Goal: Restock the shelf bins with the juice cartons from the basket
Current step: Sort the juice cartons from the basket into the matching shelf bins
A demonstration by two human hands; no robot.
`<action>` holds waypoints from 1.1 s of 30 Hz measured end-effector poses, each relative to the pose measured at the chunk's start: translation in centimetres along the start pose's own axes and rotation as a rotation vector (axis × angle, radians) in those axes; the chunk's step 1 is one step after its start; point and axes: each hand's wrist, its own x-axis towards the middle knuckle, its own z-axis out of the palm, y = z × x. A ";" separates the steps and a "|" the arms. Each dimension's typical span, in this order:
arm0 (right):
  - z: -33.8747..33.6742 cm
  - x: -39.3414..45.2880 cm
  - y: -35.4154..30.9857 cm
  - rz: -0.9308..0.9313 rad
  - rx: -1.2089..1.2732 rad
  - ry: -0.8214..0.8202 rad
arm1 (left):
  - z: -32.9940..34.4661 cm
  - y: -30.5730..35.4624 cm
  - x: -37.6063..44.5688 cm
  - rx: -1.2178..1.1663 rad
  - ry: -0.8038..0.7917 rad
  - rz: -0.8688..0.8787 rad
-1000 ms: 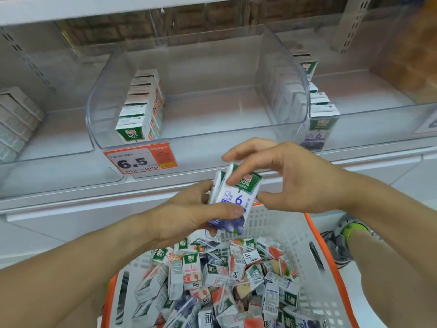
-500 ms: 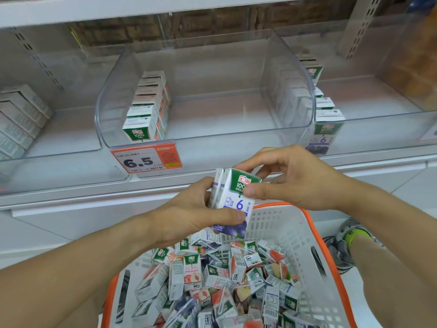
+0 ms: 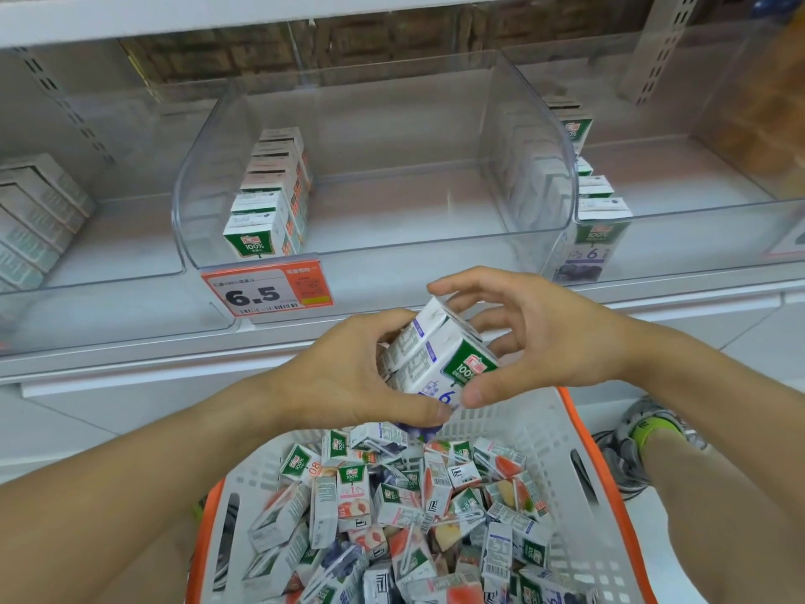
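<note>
Two small white-and-green juice cartons, pressed side by side and tilted, are held between both hands above the basket. My left hand grips them from the left, thumb under their lower end. My right hand curls round them from the right, thumb on the front face. Below, a white basket with an orange rim holds several loose cartons. The clear middle shelf bin has one row of cartons along its left side.
A price tag reading 6.5 hangs on the middle bin's front. The right bin holds a row of cartons on its left side; the left bin holds stacked cartons. A shoe stands right of the basket.
Both hands turned the held cartons so their tops tip up and to the left. The pair now shows its side panels. The view shifted slightly downward.
</note>
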 end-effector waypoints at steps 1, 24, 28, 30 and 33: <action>-0.1 -0.1 0.0 -0.022 -0.026 0.019 | 0.0 0.1 0.2 0.015 0.028 0.000; -12.6 -9.4 -1.7 -0.228 -0.333 1.025 | 0.6 4.1 8.3 0.554 0.621 0.524; -18.2 -6.2 -2.3 0.127 -0.661 0.965 | 0.8 3.4 9.2 0.557 0.564 0.509; -20.5 -3.7 -2.4 0.198 -0.834 0.804 | 0.5 3.2 9.4 0.525 0.561 0.502; -22.5 0.6 -2.4 0.298 -0.945 0.551 | 0.2 3.3 9.3 0.501 0.546 0.487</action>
